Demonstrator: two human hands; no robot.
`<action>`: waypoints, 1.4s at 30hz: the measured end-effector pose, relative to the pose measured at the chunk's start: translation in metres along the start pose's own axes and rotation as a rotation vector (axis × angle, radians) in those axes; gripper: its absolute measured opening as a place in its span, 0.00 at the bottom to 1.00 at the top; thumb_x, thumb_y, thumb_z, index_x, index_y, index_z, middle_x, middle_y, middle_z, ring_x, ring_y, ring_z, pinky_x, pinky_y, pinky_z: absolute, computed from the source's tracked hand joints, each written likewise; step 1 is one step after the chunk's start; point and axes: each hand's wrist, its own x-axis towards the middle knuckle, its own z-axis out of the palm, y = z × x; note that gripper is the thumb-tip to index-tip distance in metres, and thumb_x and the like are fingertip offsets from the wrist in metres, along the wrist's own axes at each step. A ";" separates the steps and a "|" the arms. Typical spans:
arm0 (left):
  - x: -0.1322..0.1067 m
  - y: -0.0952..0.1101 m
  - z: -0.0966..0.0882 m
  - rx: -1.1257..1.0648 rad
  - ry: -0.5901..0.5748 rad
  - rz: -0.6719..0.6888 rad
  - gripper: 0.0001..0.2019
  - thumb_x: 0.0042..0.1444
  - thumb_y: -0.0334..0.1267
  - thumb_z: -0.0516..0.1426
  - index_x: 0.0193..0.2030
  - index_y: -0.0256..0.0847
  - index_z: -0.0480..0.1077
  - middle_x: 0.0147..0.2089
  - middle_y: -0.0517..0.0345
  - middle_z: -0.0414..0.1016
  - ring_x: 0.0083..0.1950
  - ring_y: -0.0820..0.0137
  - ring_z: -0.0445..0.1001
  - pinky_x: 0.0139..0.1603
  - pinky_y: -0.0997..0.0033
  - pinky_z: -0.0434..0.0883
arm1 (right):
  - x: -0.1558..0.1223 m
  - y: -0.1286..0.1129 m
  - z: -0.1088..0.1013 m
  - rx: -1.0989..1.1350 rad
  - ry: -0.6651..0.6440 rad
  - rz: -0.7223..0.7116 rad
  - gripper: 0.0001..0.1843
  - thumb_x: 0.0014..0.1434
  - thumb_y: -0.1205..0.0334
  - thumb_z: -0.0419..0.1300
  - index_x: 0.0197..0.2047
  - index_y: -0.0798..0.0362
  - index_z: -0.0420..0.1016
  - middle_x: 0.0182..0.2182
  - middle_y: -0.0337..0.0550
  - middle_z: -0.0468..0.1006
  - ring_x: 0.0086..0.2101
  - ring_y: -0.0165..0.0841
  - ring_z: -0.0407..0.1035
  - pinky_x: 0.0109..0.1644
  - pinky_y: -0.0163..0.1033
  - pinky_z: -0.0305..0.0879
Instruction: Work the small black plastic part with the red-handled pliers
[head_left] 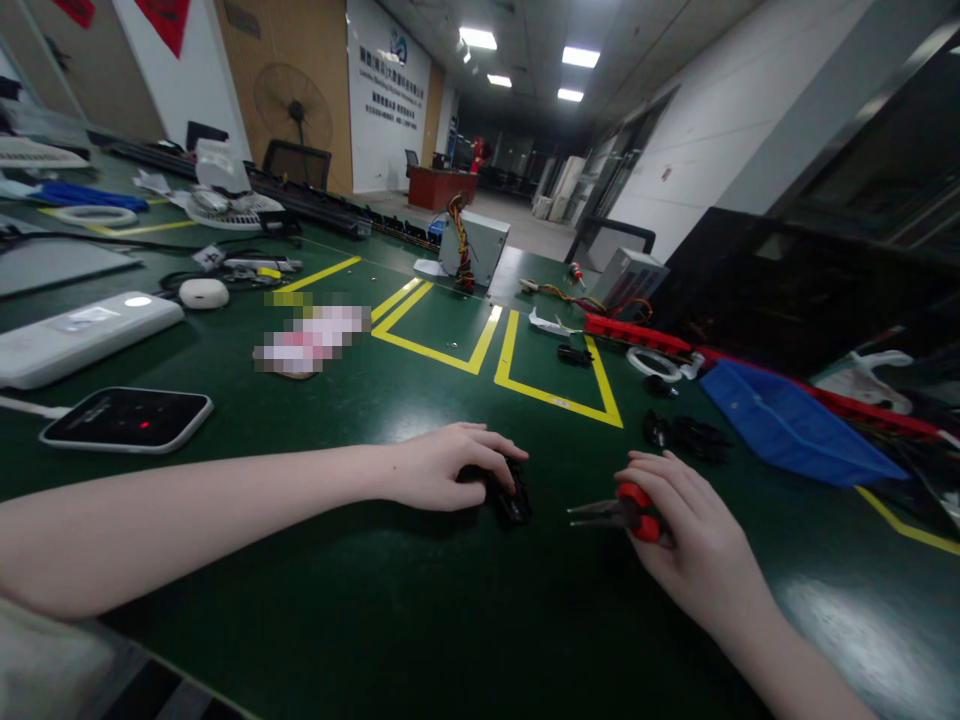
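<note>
My left hand rests on the green tabletop, its fingers curved over a small cluster of black parts. Thumb and fingers close on these parts, whose exact kind is too dark to make out. To the right, my right hand is wrapped around needle-nose pliers with red handles. The pliers' metal jaws point left toward the black parts, a short way apart from them. Beyond my right hand lies a loose pile of similar black parts, and a single black piece sits inside a yellow tape outline.
A blue tray stands at the right, near a white cable coil. Power supply units with coloured wires sit farther back. At the left are a black-faced charging pad, a long white device and a blurred-out phone-like object.
</note>
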 end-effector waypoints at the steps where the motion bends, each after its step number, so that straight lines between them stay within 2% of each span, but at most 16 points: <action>1: 0.000 0.001 0.000 -0.003 -0.008 -0.007 0.15 0.57 0.24 0.56 0.48 0.41 0.75 0.66 0.52 0.66 0.66 0.59 0.65 0.71 0.51 0.54 | 0.001 0.000 -0.002 0.014 0.007 0.031 0.15 0.57 0.69 0.55 0.49 0.54 0.66 0.42 0.51 0.75 0.45 0.44 0.72 0.49 0.52 0.71; 4: -0.001 0.003 -0.002 -0.022 -0.022 -0.008 0.16 0.57 0.25 0.55 0.49 0.42 0.75 0.67 0.52 0.65 0.68 0.59 0.62 0.73 0.48 0.50 | 0.006 -0.001 -0.008 0.043 -0.009 0.061 0.11 0.55 0.67 0.58 0.43 0.53 0.67 0.35 0.46 0.74 0.35 0.38 0.72 0.36 0.42 0.71; 6: -0.002 0.004 -0.003 -0.045 -0.014 0.012 0.17 0.56 0.25 0.55 0.51 0.42 0.74 0.67 0.52 0.64 0.70 0.59 0.60 0.72 0.50 0.53 | 0.009 -0.002 -0.011 0.015 -0.032 0.045 0.10 0.54 0.67 0.59 0.41 0.52 0.68 0.34 0.44 0.74 0.33 0.36 0.71 0.33 0.40 0.69; 8: -0.003 0.005 -0.004 -0.067 0.006 0.032 0.18 0.56 0.24 0.55 0.52 0.42 0.73 0.67 0.52 0.64 0.70 0.59 0.60 0.70 0.51 0.56 | 0.015 -0.004 -0.014 -0.045 -0.032 0.034 0.11 0.53 0.67 0.59 0.41 0.53 0.69 0.35 0.46 0.75 0.34 0.37 0.71 0.34 0.42 0.69; 13: -0.003 0.008 -0.004 -0.121 0.091 0.066 0.21 0.56 0.25 0.57 0.56 0.41 0.71 0.64 0.48 0.66 0.65 0.60 0.65 0.67 0.56 0.62 | 0.033 -0.017 -0.020 -0.119 0.047 0.009 0.16 0.51 0.68 0.59 0.46 0.55 0.70 0.41 0.50 0.76 0.41 0.44 0.71 0.45 0.48 0.68; 18: 0.000 0.027 0.002 -0.219 0.224 0.109 0.27 0.54 0.32 0.64 0.61 0.40 0.67 0.62 0.46 0.68 0.63 0.59 0.67 0.66 0.57 0.64 | 0.055 -0.037 -0.020 -0.121 0.096 0.054 0.17 0.52 0.67 0.59 0.46 0.57 0.70 0.39 0.51 0.75 0.38 0.42 0.70 0.40 0.44 0.68; 20: 0.002 0.037 0.007 -0.299 0.268 0.113 0.27 0.54 0.35 0.65 0.61 0.41 0.68 0.61 0.48 0.70 0.63 0.59 0.67 0.67 0.57 0.62 | 0.064 -0.045 -0.018 -0.105 0.120 0.076 0.19 0.52 0.67 0.58 0.48 0.59 0.69 0.41 0.53 0.74 0.38 0.40 0.70 0.39 0.43 0.68; 23: 0.006 0.046 0.016 -0.514 0.349 0.034 0.23 0.57 0.37 0.64 0.59 0.43 0.70 0.61 0.51 0.71 0.63 0.59 0.68 0.67 0.57 0.62 | 0.076 -0.056 -0.014 -0.149 0.163 0.055 0.20 0.53 0.65 0.58 0.51 0.59 0.69 0.43 0.54 0.74 0.40 0.42 0.70 0.41 0.44 0.67; 26: 0.009 0.046 0.024 -0.812 0.426 -0.057 0.15 0.61 0.38 0.61 0.55 0.42 0.74 0.56 0.52 0.76 0.58 0.61 0.74 0.62 0.57 0.68 | 0.084 -0.065 -0.011 -0.171 0.184 0.047 0.20 0.56 0.62 0.58 0.52 0.59 0.68 0.44 0.55 0.75 0.43 0.44 0.69 0.44 0.46 0.66; 29: 0.010 0.045 0.026 -0.954 0.531 -0.111 0.14 0.59 0.41 0.62 0.51 0.39 0.76 0.51 0.51 0.79 0.54 0.60 0.76 0.59 0.57 0.70 | 0.090 -0.069 -0.011 -0.188 0.201 0.061 0.19 0.59 0.59 0.59 0.52 0.59 0.69 0.45 0.55 0.76 0.45 0.45 0.69 0.46 0.47 0.65; 31: 0.009 0.046 0.026 -0.949 0.580 -0.112 0.15 0.59 0.43 0.62 0.49 0.37 0.76 0.51 0.50 0.79 0.54 0.60 0.75 0.59 0.57 0.70 | 0.092 -0.069 -0.013 -0.217 0.221 0.068 0.19 0.59 0.57 0.59 0.51 0.59 0.69 0.44 0.55 0.77 0.45 0.45 0.69 0.47 0.48 0.64; 33: 0.007 0.047 0.024 -0.908 0.568 -0.097 0.14 0.60 0.41 0.61 0.49 0.37 0.76 0.51 0.50 0.79 0.54 0.60 0.75 0.58 0.58 0.70 | 0.094 -0.066 -0.015 -0.238 0.224 0.078 0.18 0.59 0.54 0.59 0.48 0.57 0.70 0.42 0.53 0.77 0.43 0.45 0.70 0.46 0.47 0.64; 37: 0.002 0.049 0.017 -0.708 0.410 -0.069 0.12 0.61 0.34 0.58 0.51 0.39 0.76 0.54 0.51 0.77 0.52 0.61 0.75 0.55 0.59 0.72 | 0.088 -0.055 -0.017 -0.220 0.203 0.082 0.17 0.58 0.50 0.60 0.43 0.54 0.71 0.37 0.50 0.78 0.38 0.42 0.71 0.38 0.43 0.63; 39: 0.000 0.048 0.013 -0.578 0.346 -0.049 0.14 0.61 0.31 0.57 0.53 0.41 0.75 0.58 0.52 0.74 0.55 0.61 0.74 0.58 0.57 0.71 | 0.082 -0.046 -0.018 -0.229 0.203 0.052 0.20 0.57 0.46 0.61 0.44 0.54 0.72 0.37 0.51 0.78 0.38 0.43 0.71 0.38 0.44 0.62; 42: -0.005 0.046 0.011 -0.346 0.325 -0.055 0.17 0.61 0.31 0.56 0.56 0.43 0.73 0.61 0.52 0.72 0.62 0.60 0.69 0.66 0.56 0.65 | 0.071 -0.031 -0.020 -0.244 0.182 -0.001 0.24 0.58 0.43 0.60 0.47 0.54 0.71 0.39 0.53 0.78 0.38 0.44 0.71 0.38 0.45 0.64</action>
